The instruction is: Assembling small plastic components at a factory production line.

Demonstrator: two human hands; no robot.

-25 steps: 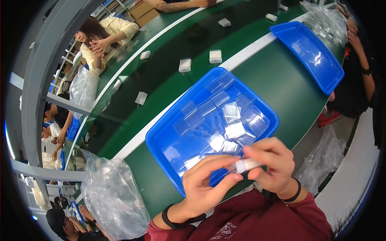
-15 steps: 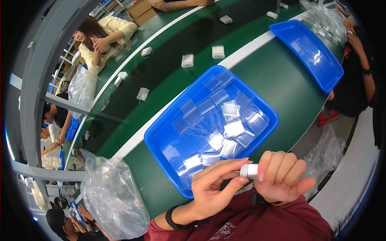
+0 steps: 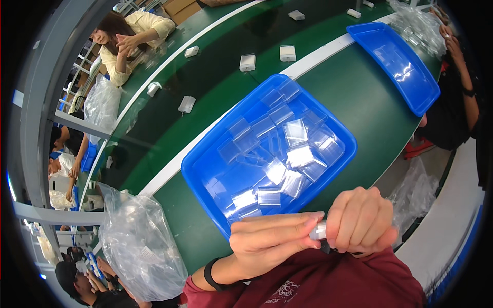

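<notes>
On the near side of a blue rectangular plastic tray (image 3: 208,179) bearing glossy clear plastic sleeves (image 3: 296,132), a smooth small white block (image 3: 319,231) is held. The right hand (image 3: 362,220) is fisted round it; the left hand (image 3: 272,235), straight-fingered, narrows on its exposed end, which points left, long axis roughly crosswise.

Grey metal frame (image 3: 37,113), cardboard box (image 3: 181,9), cream-sleeved co-worker (image 3: 153,24)
</notes>
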